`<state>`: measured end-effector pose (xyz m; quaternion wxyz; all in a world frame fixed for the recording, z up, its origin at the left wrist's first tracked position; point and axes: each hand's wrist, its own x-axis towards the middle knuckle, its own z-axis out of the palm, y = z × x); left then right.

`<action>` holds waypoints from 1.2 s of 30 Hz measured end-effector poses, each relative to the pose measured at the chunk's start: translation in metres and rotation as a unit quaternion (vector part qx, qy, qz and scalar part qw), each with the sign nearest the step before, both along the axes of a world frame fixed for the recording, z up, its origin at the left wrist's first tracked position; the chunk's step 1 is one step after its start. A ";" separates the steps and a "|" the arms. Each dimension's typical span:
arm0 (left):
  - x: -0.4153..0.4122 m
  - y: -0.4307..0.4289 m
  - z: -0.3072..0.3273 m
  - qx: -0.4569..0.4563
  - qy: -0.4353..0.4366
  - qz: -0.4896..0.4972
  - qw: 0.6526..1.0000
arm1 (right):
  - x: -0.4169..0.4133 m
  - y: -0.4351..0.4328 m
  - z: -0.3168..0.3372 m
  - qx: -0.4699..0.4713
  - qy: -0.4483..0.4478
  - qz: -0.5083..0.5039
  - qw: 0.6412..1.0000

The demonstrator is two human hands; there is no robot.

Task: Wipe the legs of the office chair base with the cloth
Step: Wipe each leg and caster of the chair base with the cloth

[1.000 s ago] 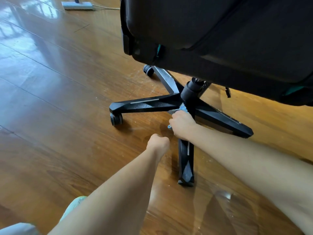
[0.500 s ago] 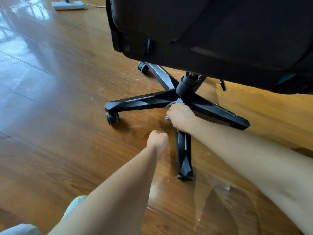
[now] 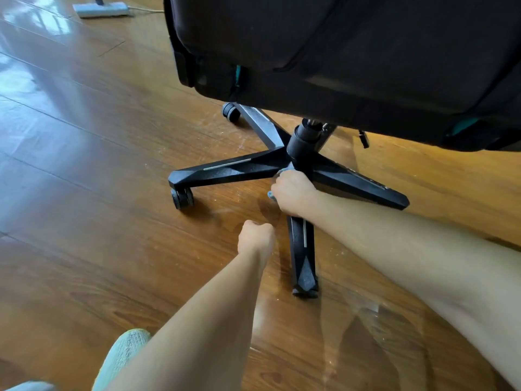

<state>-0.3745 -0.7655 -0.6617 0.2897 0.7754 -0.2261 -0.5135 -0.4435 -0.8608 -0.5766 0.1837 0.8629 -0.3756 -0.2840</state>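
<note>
Glossy wooden floor (image 3: 84,165) fills the head view, and on it the black office chair base (image 3: 239,167) stands on casters (image 3: 182,197). The right hand (image 3: 294,194) grips the bluish cloth (image 3: 272,194), mostly hidden under its fingers, at the root of the near leg (image 3: 303,258) beside the hub (image 3: 304,148), while the left hand (image 3: 256,235) hovers as an empty fist above the boards. With nothing bracing the chair, a firm stroke could likely roll or swivel the base away, and the bunched cloth might skip the leg's sides.

right hand (image 3: 293,196) on cloth (image 3: 271,195) at base hub (image 3: 304,148) | left hand (image 3: 255,238) left of near leg (image 3: 303,258)
</note>
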 end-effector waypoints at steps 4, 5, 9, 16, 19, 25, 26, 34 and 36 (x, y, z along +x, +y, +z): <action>-0.001 0.000 0.002 -0.010 0.005 0.012 1.000 | 0.003 0.007 0.001 0.028 0.024 -0.014 0.999; -0.001 -0.002 0.003 -0.013 0.002 0.013 1.000 | -0.003 0.019 -0.001 0.042 0.035 0.010 0.998; 0.003 -0.008 0.013 -0.020 -0.005 0.023 1.000 | -0.039 0.066 0.001 0.150 0.054 0.101 0.982; -0.002 0.002 0.010 -0.022 0.016 0.035 0.999 | -0.034 0.019 -0.006 0.105 -0.007 0.075 0.992; -0.002 0.006 0.010 -0.019 0.018 0.032 0.999 | -0.041 0.032 -0.015 0.100 -0.054 0.081 0.990; -0.005 0.006 0.025 -0.023 0.021 0.029 0.999 | -0.106 0.119 -0.027 0.270 -0.125 0.184 0.937; -0.006 0.007 0.028 -0.028 0.022 0.028 0.999 | -0.110 0.120 -0.028 0.270 -0.120 0.207 0.933; -0.011 0.007 0.028 -0.026 -0.001 -0.032 0.999 | -0.082 0.071 -0.015 0.056 -0.116 0.099 0.987; -0.007 0.011 0.025 -0.021 -0.009 -0.029 0.999 | -0.097 0.101 -0.022 0.064 -0.182 0.093 0.977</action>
